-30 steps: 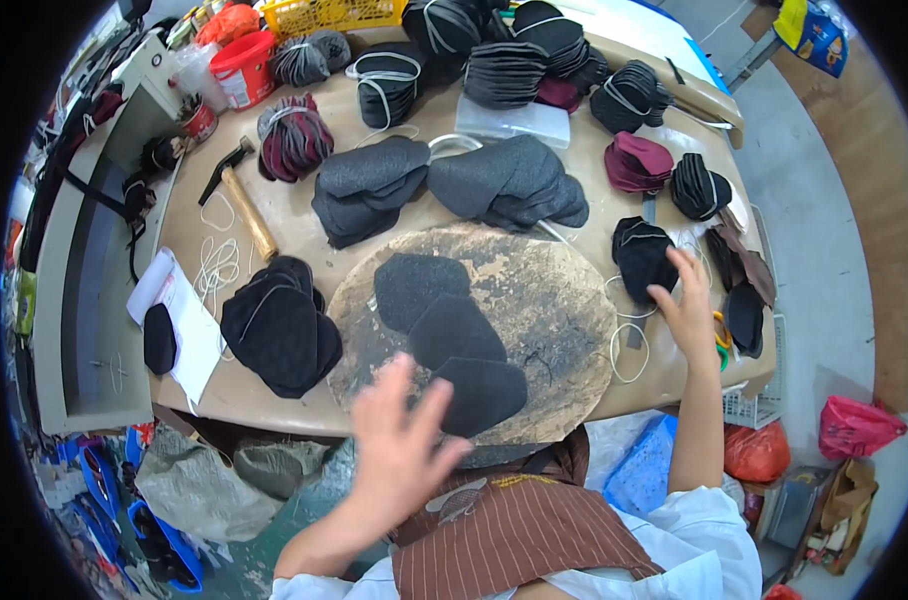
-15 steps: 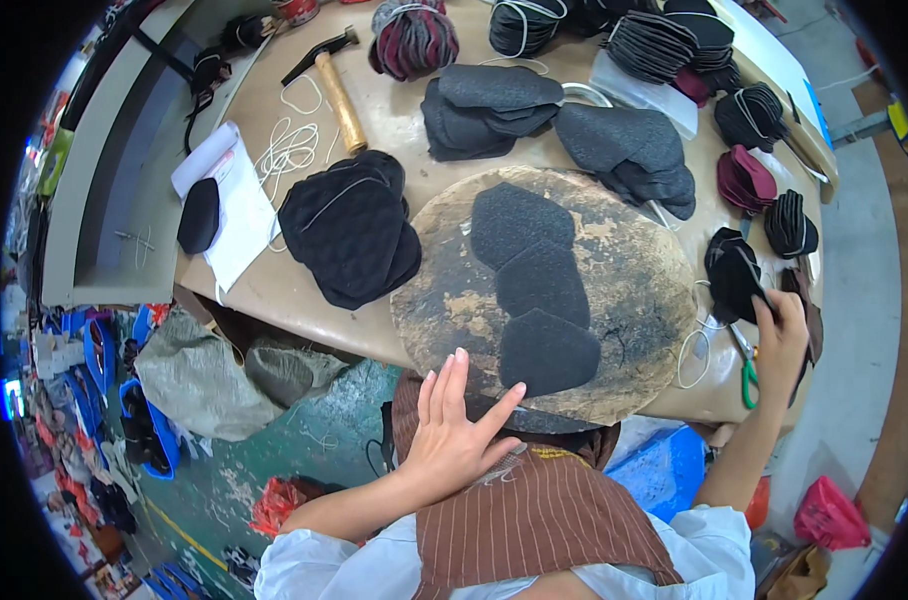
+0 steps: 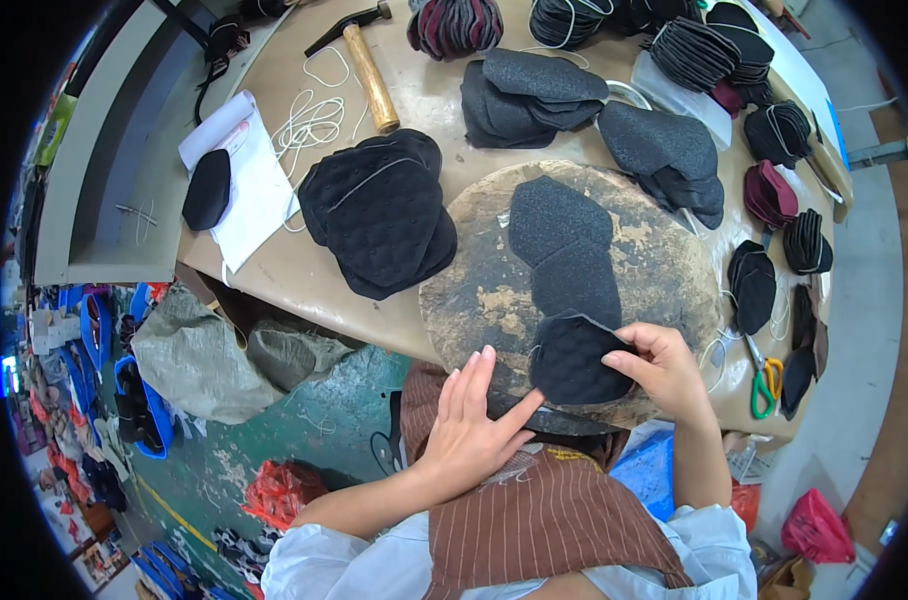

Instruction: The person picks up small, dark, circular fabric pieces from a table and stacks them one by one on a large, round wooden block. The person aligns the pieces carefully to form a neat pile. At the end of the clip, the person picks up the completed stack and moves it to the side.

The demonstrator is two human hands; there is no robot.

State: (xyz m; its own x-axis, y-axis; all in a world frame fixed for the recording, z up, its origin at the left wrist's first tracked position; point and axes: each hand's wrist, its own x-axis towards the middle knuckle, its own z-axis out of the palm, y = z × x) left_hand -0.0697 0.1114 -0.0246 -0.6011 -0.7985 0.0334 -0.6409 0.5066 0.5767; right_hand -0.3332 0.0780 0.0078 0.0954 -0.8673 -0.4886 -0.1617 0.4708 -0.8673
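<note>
A round worn wooden block (image 3: 474,300) lies on the bench with three black padded pieces in a row on it. My right hand (image 3: 664,370) pinches the right edge of the nearest black padded piece (image 3: 569,360) and lifts that edge slightly. My left hand (image 3: 469,425) hovers flat at the block's near edge, fingers straight and together, thumb tip close to the same piece. Two further padded pieces (image 3: 564,245) lie beyond it on the block.
A pile of black quilted pieces (image 3: 379,210) sits left of the block. A hammer (image 3: 369,70), white cord (image 3: 309,120) and white paper (image 3: 239,180) lie at the far left. Grey, black and maroon stacks (image 3: 534,90) fill the back. Scissors (image 3: 764,380) lie at the right.
My right hand came in from the bench's right edge and took hold of the nearest padded piece. My left hand rose toward the block's near edge. The view shifted right and closer.
</note>
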